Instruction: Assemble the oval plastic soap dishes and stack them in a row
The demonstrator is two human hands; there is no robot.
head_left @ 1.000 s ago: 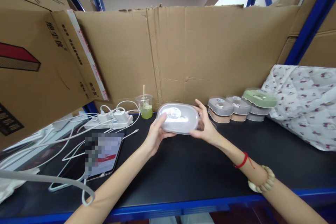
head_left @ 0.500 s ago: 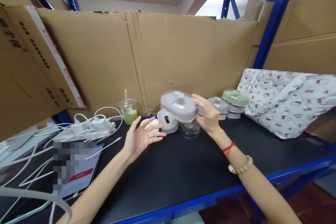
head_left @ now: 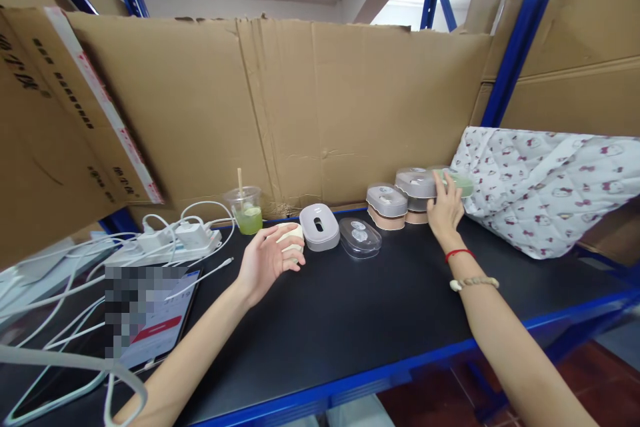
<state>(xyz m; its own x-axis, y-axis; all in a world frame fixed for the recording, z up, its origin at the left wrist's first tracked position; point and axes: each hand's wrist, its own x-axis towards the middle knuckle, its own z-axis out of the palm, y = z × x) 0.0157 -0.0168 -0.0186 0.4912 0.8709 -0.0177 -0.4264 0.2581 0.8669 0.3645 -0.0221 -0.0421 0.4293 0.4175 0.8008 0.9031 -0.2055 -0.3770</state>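
My left hand has its fingers loosely spread beside a rounded cream object, partly covering it; whether they touch I cannot tell. Just right of that lies a grey oval box with a dark slot in its top. A clear plastic lid rests next to it. My right hand is at the stacked boxes, fingers apart, by the right end of a grey lidded box and in front of a green lidded box. Left of these stands another grey-topped box over a pinkish-beige one.
A cup of green drink with a straw stands at the back left. White chargers on a power strip, loose cables and a tablet lie at left. A patterned quilted bag leans at right. Cardboard walls the back.
My right hand has moved right, and the grey lidded box it held in the air now sits on the stack. My left hand has shifted slightly, closer over the cream object.
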